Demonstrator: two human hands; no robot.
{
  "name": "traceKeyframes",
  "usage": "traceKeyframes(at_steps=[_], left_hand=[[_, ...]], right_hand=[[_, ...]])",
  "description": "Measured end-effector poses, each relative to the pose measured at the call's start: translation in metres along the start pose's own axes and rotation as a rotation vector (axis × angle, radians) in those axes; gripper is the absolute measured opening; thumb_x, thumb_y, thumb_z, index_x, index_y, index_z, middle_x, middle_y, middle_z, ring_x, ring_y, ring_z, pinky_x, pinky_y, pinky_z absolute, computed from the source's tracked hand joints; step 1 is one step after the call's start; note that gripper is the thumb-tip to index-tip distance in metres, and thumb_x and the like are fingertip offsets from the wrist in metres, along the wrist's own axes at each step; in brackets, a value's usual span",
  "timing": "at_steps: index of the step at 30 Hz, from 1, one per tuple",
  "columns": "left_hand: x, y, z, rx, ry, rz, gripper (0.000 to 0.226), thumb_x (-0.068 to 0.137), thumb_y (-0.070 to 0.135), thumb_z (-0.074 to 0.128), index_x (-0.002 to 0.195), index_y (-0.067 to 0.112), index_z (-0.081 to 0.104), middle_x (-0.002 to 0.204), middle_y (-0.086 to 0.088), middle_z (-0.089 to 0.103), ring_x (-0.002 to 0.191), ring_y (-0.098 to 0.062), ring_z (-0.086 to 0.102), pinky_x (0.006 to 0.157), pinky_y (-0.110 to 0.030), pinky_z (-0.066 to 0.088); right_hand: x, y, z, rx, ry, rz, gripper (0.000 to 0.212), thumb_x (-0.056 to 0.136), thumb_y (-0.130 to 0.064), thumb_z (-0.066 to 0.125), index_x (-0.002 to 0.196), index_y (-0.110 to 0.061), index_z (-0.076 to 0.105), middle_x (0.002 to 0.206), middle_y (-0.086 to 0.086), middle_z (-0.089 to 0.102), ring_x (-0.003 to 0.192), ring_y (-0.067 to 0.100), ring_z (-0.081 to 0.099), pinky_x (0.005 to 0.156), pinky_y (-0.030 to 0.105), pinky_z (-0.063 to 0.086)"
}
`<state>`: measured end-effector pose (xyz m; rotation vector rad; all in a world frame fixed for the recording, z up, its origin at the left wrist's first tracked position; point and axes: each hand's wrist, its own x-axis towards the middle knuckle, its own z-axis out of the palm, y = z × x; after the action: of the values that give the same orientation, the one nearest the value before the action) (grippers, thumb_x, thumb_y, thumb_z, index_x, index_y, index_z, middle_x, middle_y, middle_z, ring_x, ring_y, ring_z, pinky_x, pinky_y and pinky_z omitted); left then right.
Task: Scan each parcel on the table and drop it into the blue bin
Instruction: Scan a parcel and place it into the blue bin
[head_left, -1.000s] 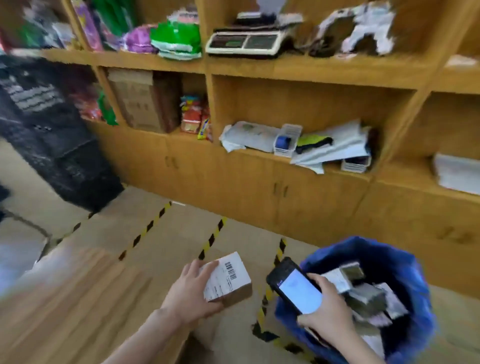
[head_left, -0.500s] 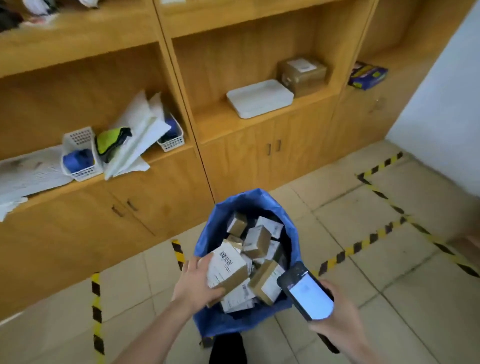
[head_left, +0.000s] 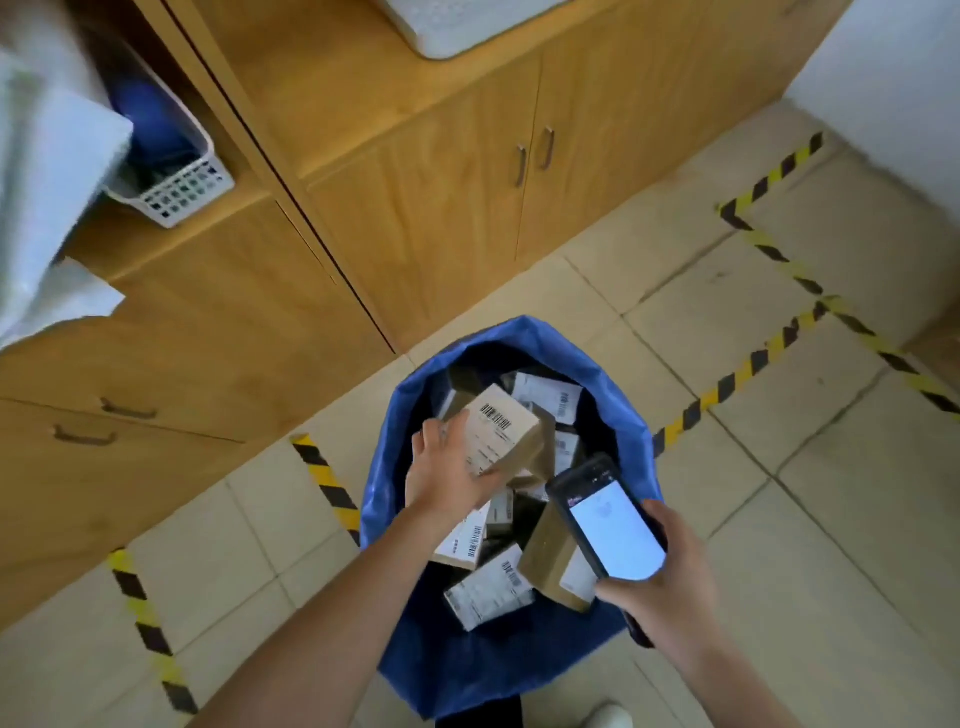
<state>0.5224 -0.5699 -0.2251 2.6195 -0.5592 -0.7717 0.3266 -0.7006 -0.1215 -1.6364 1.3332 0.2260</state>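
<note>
My left hand (head_left: 449, 475) grips a small brown cardboard parcel (head_left: 506, 434) with a white barcode label, held over the open mouth of the blue bin (head_left: 410, 410). The bin stands on the tiled floor and holds several similar labelled parcels (head_left: 488, 590). My right hand (head_left: 662, 587) holds a black handheld scanner (head_left: 605, 519) with a lit white screen over the bin's right rim. The table is out of view.
Wooden cabinets (head_left: 426, 176) with doors and drawers stand just behind the bin. A white mesh basket (head_left: 176, 192) sits on a shelf at upper left. Black-and-yellow hazard tape (head_left: 753, 364) runs across the floor tiles to the right and left.
I have turned from the table side to the bin. My left hand carried the parcel from beside the bin to above its opening. The scanner stayed in my right hand.
</note>
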Motion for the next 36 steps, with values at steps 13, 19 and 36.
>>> traceKeyframes(at_steps=[13, 19, 36], left_hand=[[0.087, -0.025, 0.063, 0.135, 0.024, -0.025, 0.094, 0.076, 0.050, 0.073, 0.148, 0.027, 0.016, 0.145, -0.013, 0.020, 0.131, -0.033, 0.024, 0.095, -0.049, 0.047], [0.084, -0.032, 0.058, 0.150, -0.021, 0.023, 0.091, 0.077, 0.046, 0.074, 0.147, 0.028, 0.019, 0.149, -0.010, 0.014, 0.136, -0.032, 0.020, 0.097, -0.052, 0.047], [-0.035, -0.034, -0.040, 0.033, 0.005, 0.107, 0.051, 0.093, 0.041, 0.055, 0.139, 0.027, 0.039, 0.127, 0.000, 0.050, 0.117, -0.019, 0.051, 0.087, -0.038, 0.051]], right_hand=[[0.079, -0.002, 0.055, -0.122, 0.004, 0.078, 0.087, 0.054, -0.015, 0.082, 0.132, -0.029, 0.044, 0.124, -0.004, 0.054, 0.114, 0.021, 0.052, 0.098, 0.052, 0.043], [0.077, -0.008, 0.062, -0.118, -0.001, 0.109, 0.091, 0.056, -0.016, 0.081, 0.136, -0.029, 0.040, 0.127, -0.003, 0.051, 0.113, 0.023, 0.053, 0.096, 0.052, 0.045], [-0.015, -0.044, 0.020, -0.204, -0.075, -0.105, 0.092, 0.053, -0.018, 0.081, 0.135, -0.025, 0.041, 0.125, -0.004, 0.051, 0.118, 0.020, 0.048, 0.097, 0.052, 0.042]])
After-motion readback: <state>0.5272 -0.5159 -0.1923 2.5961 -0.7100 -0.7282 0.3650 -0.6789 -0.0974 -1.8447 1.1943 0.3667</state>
